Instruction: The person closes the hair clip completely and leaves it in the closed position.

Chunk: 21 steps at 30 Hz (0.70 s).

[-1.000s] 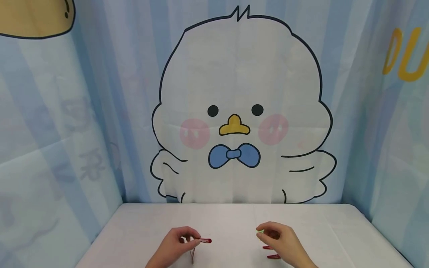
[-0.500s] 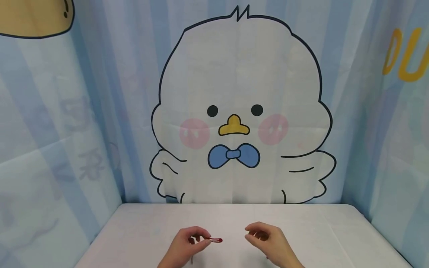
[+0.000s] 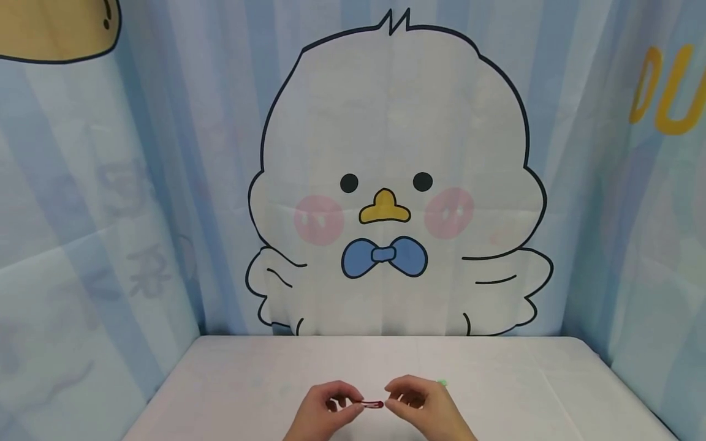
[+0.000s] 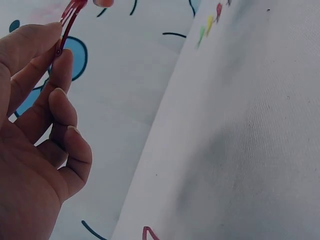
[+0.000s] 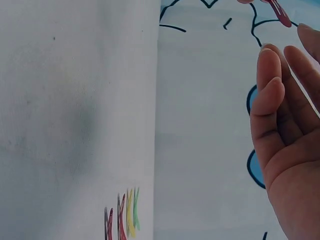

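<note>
A red snap hair clip (image 3: pixel 373 404) is pinched between the thumb and forefinger of my left hand (image 3: pixel 330 409), its rounded end pointing right. The left wrist view shows that hand's other fingers loosely bent below the clip (image 4: pixel 71 20). My right hand (image 3: pixel 423 405) is close to the clip's free end, thumb and forefinger parted. A small gap shows between its fingertips and the clip (image 5: pixel 281 14) in the right wrist view, and it holds nothing there.
On the white table (image 3: pixel 248 373) lie several snap clips in a row, among them a red clip (image 5: pixel 121 217), a yellow clip (image 5: pixel 131 212) and a green clip (image 5: pixel 136 210). A reddish clip-like loop (image 4: pixel 148 233) shows at the left wrist view's bottom edge. A printed curtain (image 3: pixel 386 122) hangs behind.
My left hand has carried the red hair clip to the right. My right hand has moved left, away from the clips on the table, to beside the held clip.
</note>
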### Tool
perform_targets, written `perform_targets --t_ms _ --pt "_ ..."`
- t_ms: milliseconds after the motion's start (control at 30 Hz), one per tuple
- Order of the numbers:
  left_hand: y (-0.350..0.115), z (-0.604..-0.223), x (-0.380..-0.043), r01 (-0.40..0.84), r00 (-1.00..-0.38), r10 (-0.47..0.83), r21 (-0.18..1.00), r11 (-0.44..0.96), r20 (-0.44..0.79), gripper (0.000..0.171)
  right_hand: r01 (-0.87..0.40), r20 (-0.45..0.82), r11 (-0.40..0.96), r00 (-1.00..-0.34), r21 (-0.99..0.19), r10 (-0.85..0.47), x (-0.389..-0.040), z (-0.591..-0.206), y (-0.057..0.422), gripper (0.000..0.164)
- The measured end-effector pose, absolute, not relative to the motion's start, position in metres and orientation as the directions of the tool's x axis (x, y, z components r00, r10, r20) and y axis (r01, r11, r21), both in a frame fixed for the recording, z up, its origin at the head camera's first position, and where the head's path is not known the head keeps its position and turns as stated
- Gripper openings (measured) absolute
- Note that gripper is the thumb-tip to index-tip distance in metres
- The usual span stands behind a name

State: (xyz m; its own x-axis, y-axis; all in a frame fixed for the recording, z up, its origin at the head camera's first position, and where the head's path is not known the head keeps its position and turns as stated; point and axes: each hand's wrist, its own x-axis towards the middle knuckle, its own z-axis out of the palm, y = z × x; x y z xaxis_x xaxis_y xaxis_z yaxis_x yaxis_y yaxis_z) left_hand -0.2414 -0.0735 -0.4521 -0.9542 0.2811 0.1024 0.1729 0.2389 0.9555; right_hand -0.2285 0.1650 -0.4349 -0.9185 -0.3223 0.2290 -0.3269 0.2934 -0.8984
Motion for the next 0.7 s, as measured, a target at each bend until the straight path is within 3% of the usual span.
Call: perform_targets --t_ms 300,700 --pt "-0.069 -0.450 -0.238 0.208 -0.946 0.296 0.949 0.239 0.133 0.009 -0.321 0.234 0.221 -0.908 -0.921 -0.347 -0.229 -0.439 0.158 0.012" --pt "-0.067 -0.452 -0.235 0.234 -0.938 0.307 0.950 0.207 0.164 0.008 -0.272 0.173 0.256 -0.921 -0.928 -0.350 -0.225 -0.436 0.153 0.006"
